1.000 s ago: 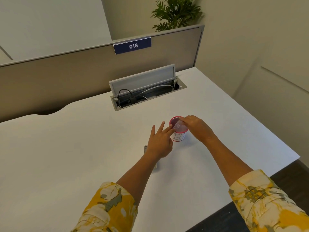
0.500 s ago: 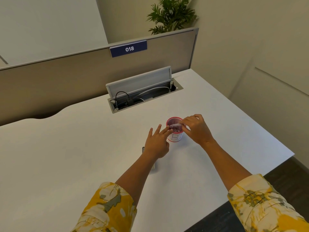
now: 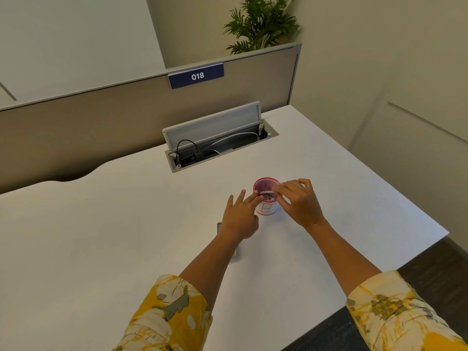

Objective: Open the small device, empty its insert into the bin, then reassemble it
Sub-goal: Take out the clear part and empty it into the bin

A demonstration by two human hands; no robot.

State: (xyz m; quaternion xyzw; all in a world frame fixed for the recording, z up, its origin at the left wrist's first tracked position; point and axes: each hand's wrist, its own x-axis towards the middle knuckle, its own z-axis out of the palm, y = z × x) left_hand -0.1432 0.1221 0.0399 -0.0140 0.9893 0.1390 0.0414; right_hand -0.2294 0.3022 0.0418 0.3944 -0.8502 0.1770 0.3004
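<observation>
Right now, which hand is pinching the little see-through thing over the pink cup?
The right hand: its fingers pinch the clear insert above the pink cup. The left hand only touches the cup's near rim with outstretched fingers.

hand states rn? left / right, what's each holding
Left hand: open, fingers spread, fingertips at the rim of the small pink bin, gripping nothing.
Right hand: pinched shut on a small clear insert over the bin's mouth.

You're in an office: a white desk backed by a grey partition with a number plate reading 018, an open cable tray set into the desktop, and a potted plant behind.
</observation>
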